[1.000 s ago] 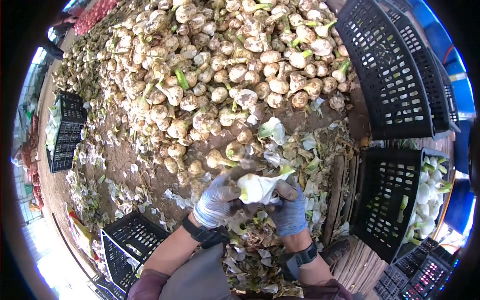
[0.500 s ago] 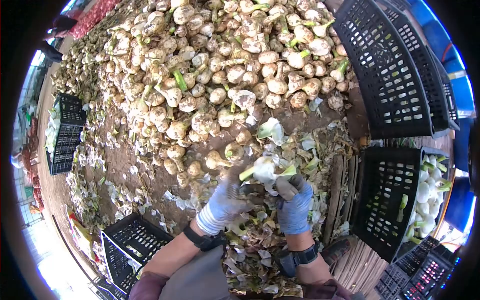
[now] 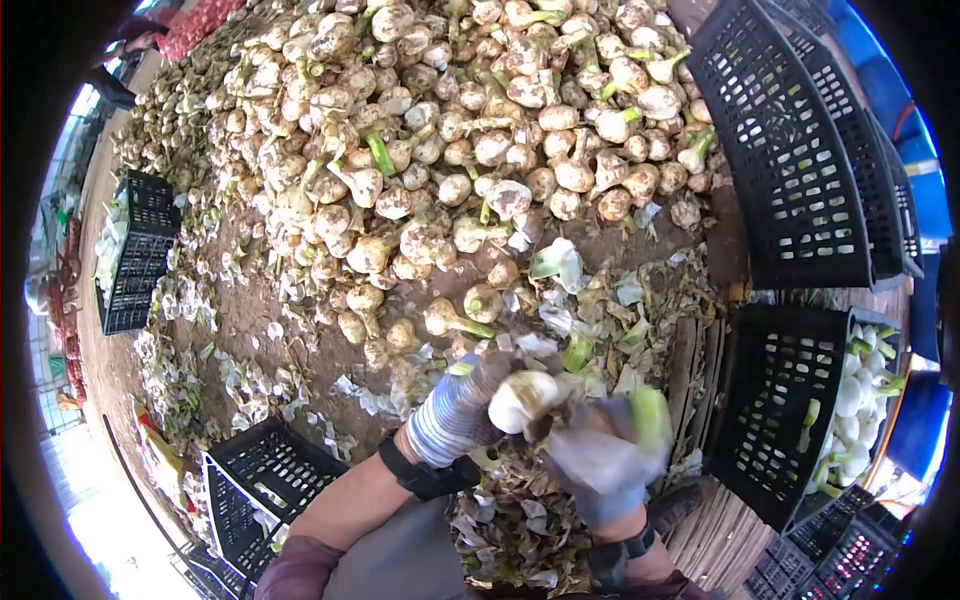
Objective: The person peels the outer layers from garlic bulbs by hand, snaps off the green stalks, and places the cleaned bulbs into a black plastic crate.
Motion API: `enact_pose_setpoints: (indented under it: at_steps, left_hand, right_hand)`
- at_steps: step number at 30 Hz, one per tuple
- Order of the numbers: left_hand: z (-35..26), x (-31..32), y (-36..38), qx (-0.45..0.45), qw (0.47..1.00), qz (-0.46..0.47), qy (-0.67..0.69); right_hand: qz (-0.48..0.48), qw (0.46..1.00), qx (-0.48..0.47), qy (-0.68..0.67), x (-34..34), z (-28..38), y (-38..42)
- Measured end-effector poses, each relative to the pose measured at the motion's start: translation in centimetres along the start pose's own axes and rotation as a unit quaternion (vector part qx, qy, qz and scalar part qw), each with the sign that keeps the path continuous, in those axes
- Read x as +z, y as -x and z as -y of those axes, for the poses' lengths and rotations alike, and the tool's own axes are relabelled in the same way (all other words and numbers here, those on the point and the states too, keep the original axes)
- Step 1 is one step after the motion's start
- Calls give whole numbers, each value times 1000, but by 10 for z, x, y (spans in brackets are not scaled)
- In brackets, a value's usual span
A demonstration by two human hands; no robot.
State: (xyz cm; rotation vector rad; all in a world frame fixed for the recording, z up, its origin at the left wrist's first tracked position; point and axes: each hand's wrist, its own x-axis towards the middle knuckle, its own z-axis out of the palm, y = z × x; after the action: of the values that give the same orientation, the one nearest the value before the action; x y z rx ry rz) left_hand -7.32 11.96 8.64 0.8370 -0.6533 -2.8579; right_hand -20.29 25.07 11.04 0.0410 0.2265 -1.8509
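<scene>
My left hand (image 3: pixel 462 402), in a striped glove with a dirty palm, is closed on a white onion (image 3: pixel 522 402) with a short green stem. To its right, my right hand (image 3: pixel 605 455) is gloved too and blurred by motion. A strip of onion peel (image 3: pixel 651 418), green at its end, sticks out of the right fingers, which look closed on it. Brown bits hang between the onion and the right hand. Beyond my hands, a large heap of unpeeled onions (image 3: pixel 440 130) lies on the ground, soil-stained and partly stemmed. Loose peels (image 3: pixel 530 515) lie below.
At right, a black crate (image 3: pixel 775 400) holds peeled white onions (image 3: pixel 850 400); tall black crates (image 3: pixel 785 140) stand behind it. Another black crate (image 3: pixel 265 480) stands lower left, and one more (image 3: pixel 145 250) farther left. Peelings cover the ground around.
My right hand has moved right and down, away from the onion, with green peel in it. My left hand has turned the onion, so its white bulb now faces right.
</scene>
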Motion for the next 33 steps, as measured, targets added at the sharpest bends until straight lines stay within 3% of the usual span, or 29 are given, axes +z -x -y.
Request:
enact_pose_setpoints:
  at_steps: [1, 2, 4, 5, 6, 7, 8, 9, 10, 11, 12, 14, 15, 16, 18, 19, 23, 25, 26, 28, 30, 32, 33]
  left_hand:
    - [4, -16, -6, 26, 999, 18, 28]
    - [9, -27, -8, 37, 995, -37, 82]
    - [2, -39, 3, 20, 996, -85, 18]
    - [3, -38, 5, 18, 996, -84, 16]
    - [3, -37, 5, 42, 997, -63, 25]
    - [3, -35, 3, 66, 996, -39, 35]
    - [0, -32, 0, 81, 995, -23, 52]
    - [0, -34, -1, 92, 995, -37, 25]
    - [1, -37, 0, 99, 993, -55, -3]
    - [0, -32, 2, 108, 989, -92, -41]
    - [0, -35, 3, 106, 989, -97, -40]
    - [0, -41, 5, 168, 914, -126, -348]
    - [5, -48, 2, 186, 928, -107, -305]
    - [6, -48, 1, 187, 928, -105, -306]
    - [2, -36, 0, 262, 732, -137, -613]
    - [-5, -21, 3, 260, 727, -127, -623]
    - [2, -19, -1, 264, 703, -97, -653]
    - [1, -17, 0, 276, 679, -86, -675]
    - [0, -17, 1, 287, 654, -76, -695]
    - [1, -26, 4, 258, 674, -87, -687]
    - [4, -31, 5, 227, 691, -99, -678]
    - [6, -32, 4, 223, 813, -105, -527]
    - [1, -26, 10, 207, 795, -90, -563]
  right_hand:
    - [105, 994, -19, 1, 8, 9, -5]
    - [208, 978, -36, 0, 16, 18, -8]
    - [401, 913, -79, 1, 26, 33, -7]
    - [289, 952, -96, 12, 29, 39, -2]
    - [-114, 970, -212, 29, 37, 19, 23]
    - [-192, 930, -136, 283, 1, 32, 14]
    - [-260, 815, -51, 515, -48, 45, -2]
    - [-216, 527, -18, 822, -60, 37, -24]
    - [-225, 138, 36, 964, -58, 31, -26]
    - [-245, 429, -10, 869, -64, 26, -20]
    - [-242, 680, -54, 690, -70, 20, -16]
    - [-246, 713, 3, 657, -43, 8, -21]
    - [-240, 740, 53, 626, -31, 2, -26]
    - [-241, 739, 51, 627, -28, -3, -29]
    - [-151, 677, 21, 720, -25, -13, -32]
    - [-129, 603, 29, 786, -26, -17, -35]
    - [-115, 612, -1, 782, -33, -24, -31]
    - [-94, 542, -22, 835, -37, -27, -29]
    - [-95, 542, -22, 835, -38, -28, -28]
    - [-65, 482, -57, 872, -40, -29, -28]
    - [-70, 481, -74, 871, -41, -27, -29]
    - [-76, 481, -90, 869, -47, -22, -33]
    - [-103, 494, -121, 855, -53, -19, -38]
